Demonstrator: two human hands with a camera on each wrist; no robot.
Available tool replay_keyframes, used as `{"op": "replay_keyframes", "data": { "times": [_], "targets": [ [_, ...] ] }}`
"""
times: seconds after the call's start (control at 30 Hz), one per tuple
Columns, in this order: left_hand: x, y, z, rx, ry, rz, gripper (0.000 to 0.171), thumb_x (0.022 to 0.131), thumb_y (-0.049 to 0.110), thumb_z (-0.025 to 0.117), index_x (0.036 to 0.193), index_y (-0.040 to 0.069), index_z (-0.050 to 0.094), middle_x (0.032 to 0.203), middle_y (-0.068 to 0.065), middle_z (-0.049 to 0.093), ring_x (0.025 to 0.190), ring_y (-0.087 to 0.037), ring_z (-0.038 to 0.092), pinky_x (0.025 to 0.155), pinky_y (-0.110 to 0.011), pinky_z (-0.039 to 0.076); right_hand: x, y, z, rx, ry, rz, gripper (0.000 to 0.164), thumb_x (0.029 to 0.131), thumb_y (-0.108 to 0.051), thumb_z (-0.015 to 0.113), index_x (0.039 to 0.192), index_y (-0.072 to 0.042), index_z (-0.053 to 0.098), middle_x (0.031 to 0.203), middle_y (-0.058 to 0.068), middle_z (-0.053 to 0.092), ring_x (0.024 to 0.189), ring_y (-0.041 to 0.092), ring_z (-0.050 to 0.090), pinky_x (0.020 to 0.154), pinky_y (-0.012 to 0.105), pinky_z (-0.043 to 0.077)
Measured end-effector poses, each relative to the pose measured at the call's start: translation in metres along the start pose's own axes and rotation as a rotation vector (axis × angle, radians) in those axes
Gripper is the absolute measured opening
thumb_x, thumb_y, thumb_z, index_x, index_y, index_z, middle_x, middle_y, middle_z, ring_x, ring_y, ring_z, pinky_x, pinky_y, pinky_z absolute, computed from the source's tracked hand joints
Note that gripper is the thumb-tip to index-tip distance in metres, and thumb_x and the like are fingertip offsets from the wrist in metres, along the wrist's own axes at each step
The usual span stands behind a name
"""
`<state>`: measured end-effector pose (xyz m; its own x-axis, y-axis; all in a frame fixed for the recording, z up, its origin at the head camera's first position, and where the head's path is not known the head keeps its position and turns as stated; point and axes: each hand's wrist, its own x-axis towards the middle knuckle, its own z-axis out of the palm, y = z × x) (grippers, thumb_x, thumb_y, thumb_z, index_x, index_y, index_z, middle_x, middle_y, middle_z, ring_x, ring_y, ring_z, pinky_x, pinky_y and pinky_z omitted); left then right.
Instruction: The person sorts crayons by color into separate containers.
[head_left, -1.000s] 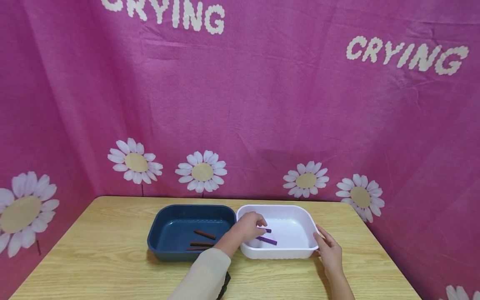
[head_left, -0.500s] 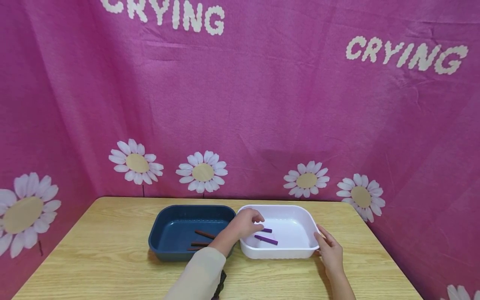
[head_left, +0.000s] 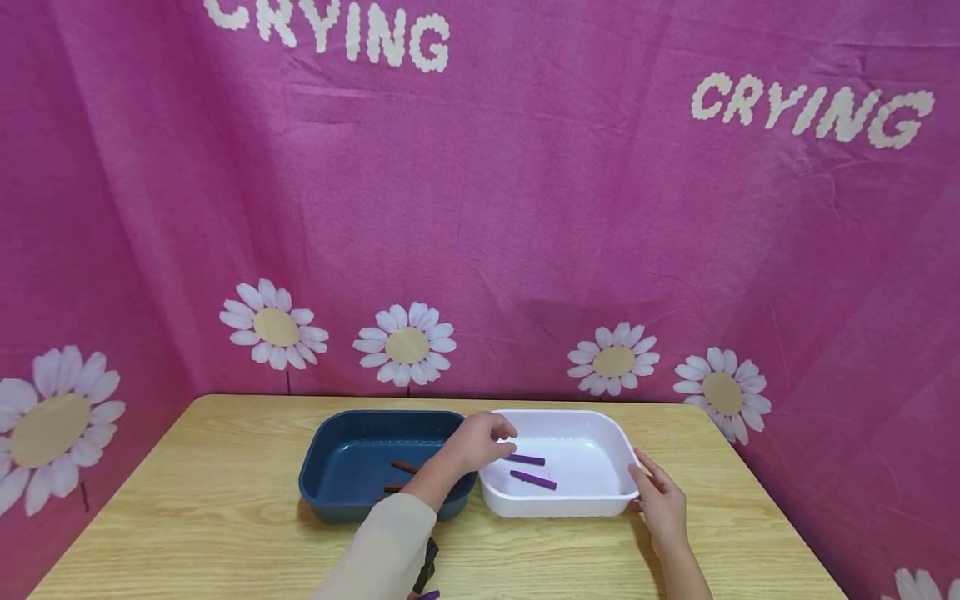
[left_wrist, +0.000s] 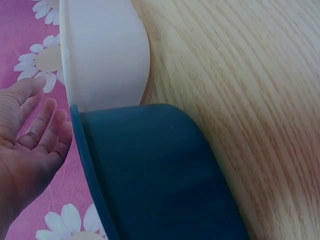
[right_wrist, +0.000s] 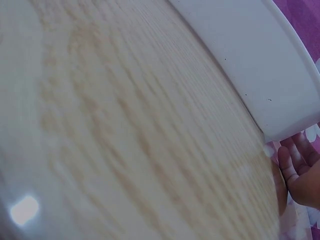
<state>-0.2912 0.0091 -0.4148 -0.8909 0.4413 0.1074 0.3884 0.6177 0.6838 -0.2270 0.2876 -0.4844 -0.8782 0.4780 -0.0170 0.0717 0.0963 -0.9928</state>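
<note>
A white plastic tub (head_left: 558, 506) holds two purple sticks, one (head_left: 533, 480) nearer the front and the other (head_left: 527, 459) behind it. To its left stands a dark blue tub (head_left: 352, 510) with several brown sticks (head_left: 405, 466), partly covered by my left forearm. My left hand (head_left: 480, 442) hovers where the two tubs meet, fingers loosely bent; the left wrist view shows nothing in that hand (left_wrist: 30, 150). At the white tub's right end, my right hand (head_left: 662, 504) grips the wall near the rim, thumb and fingers against it.
Both tubs stand side by side on a wooden table (head_left: 195, 500). A pink cloth (head_left: 487, 208) with daisies hangs behind it. Close to the bottom edge, beside my left sleeve, the tip of a purple stick (head_left: 429, 595) shows below a dark object (head_left: 426, 567).
My left hand has drawn back leftward from over the purple sticks toward the blue tub, uncovering more of them. The right hand stays on the white tub.
</note>
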Motion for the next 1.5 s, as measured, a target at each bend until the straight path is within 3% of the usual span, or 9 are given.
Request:
{"op": "replay_keyframes", "data": {
  "times": [0.33,1.03,1.5],
  "targets": [
    [-0.009,-0.001,-0.011,-0.033,0.003,0.014,0.021,0.085,0.019,0.067,0.103,0.006,0.069,0.101,-0.007,0.065,0.096,-0.022,0.058,0.086,-0.038,0.050,0.000,0.001,-0.001,0.006,0.003,0.008,0.051,0.091,-0.030,0.060,0.135,-0.007,0.049,0.072,-0.026,0.060,0.065,-0.001,0.058,0.058,0.017,0.050],
    [-0.034,-0.009,-0.031,0.012,-0.003,0.083,0.018,0.086,0.019,0.067,0.102,0.010,0.070,0.100,-0.007,0.064,0.095,-0.023,0.058,0.082,-0.034,0.051,0.000,-0.001,0.000,-0.016,0.015,0.008,0.052,0.091,-0.031,0.060,0.136,-0.006,0.048,0.075,-0.024,0.059,0.067,-0.001,0.058,0.058,0.017,0.050],
    [-0.060,-0.010,-0.044,0.035,-0.003,0.145,0.018,0.085,0.019,0.068,0.101,0.011,0.069,0.097,-0.008,0.062,0.092,-0.023,0.058,0.078,-0.029,0.051,-0.002,-0.001,-0.001,-0.013,0.006,0.006,0.053,0.091,-0.031,0.059,0.136,-0.006,0.047,0.075,-0.023,0.060,0.067,-0.001,0.058,0.058,0.018,0.050]
  ]
}}
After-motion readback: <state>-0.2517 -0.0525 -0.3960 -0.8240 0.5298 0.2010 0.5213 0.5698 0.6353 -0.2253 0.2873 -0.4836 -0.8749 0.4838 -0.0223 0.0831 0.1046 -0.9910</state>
